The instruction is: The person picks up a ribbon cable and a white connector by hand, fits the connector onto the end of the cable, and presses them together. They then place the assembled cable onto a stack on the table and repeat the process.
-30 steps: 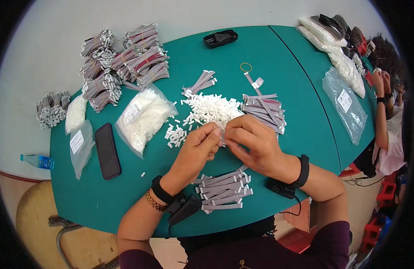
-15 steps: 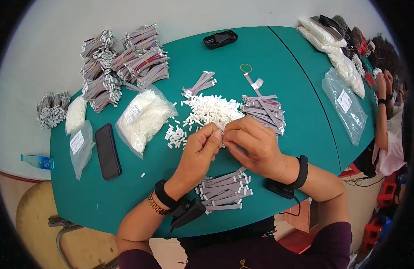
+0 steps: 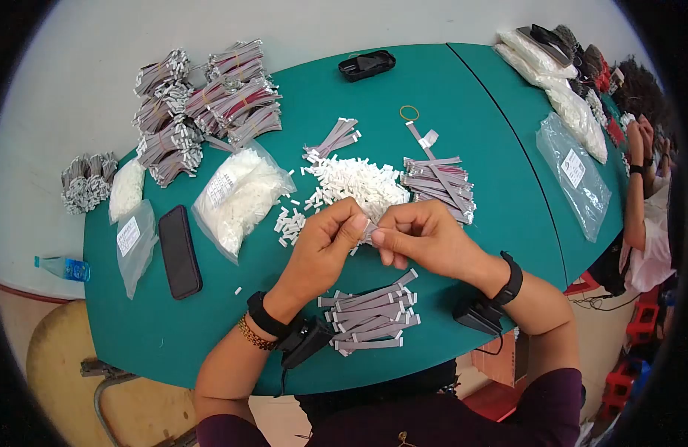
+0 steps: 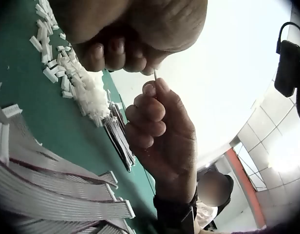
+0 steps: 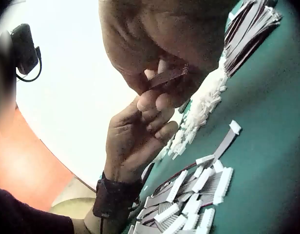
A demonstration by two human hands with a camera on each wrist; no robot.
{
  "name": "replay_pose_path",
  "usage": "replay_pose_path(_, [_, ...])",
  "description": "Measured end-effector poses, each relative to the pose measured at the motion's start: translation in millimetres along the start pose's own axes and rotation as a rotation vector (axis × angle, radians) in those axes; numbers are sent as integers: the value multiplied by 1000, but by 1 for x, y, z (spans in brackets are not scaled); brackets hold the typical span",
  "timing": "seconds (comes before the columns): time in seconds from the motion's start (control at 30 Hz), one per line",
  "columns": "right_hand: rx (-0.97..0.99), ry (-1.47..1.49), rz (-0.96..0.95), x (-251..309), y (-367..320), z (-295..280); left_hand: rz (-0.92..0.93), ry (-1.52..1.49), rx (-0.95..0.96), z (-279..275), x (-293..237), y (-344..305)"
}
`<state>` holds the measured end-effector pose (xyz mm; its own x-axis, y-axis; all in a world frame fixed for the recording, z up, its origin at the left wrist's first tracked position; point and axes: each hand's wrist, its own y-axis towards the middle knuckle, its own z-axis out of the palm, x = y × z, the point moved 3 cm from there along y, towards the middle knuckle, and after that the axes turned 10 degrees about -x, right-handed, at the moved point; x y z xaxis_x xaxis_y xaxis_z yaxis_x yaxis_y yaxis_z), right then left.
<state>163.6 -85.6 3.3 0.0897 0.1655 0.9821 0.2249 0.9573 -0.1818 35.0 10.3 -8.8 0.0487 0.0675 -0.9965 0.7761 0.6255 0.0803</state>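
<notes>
Over the near edge of a heap of small white plastic connectors (image 3: pixel 351 181), my two hands meet fingertip to fingertip. My left hand (image 3: pixel 323 242) pinches one end of a short grey ribbon cable (image 5: pixel 168 76) between thumb and forefinger. My right hand (image 3: pixel 432 240) holds the same cable, which runs into its curled fingers in the right wrist view. The cable's ends are mostly hidden by fingers. Below the hands lies a loose stack of ribbon cables (image 3: pixel 370 319) with white connectors on their ends. Another pile of ribbon cables (image 3: pixel 442 186) sits right of the heap.
Left of the heap are a clear bag of white connectors (image 3: pixel 243 201), a phone (image 3: pixel 179 252) and a flat plastic bag (image 3: pixel 134 246). Banded cable bundles (image 3: pixel 236 97) are stacked at the back left. A black case (image 3: pixel 366 65) and rubber band (image 3: pixel 409 112) lie farther back.
My right hand has turned so its thumb faces up, and its wrist has shifted slightly right. A bit of the cable now shows between the hands. The left hand has barely moved.
</notes>
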Motion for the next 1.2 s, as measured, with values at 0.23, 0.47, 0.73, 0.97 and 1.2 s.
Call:
replay_pose_path(0.23, [-63, -26, -123, -4, -2, 4, -86, -58, -4, 5, -5, -4])
replay_pose_path(0.47, [-25, -21, -71, -3, 0, 4, 28, 35, -18, 0, -2, -3])
replay_pose_path(0.73, [25, -32, -1, 0, 0, -4, -127, -102, 61, 0, 0, 4])
replay_pose_path(0.97, [-12, -46, -26, -3, 7, -10, -16, -12, 9, -11, -1, 8])
replay_pose_path(1.2, [-226, 262, -46, 0, 19, -35, -97, -22, -80, -17, -3, 8])
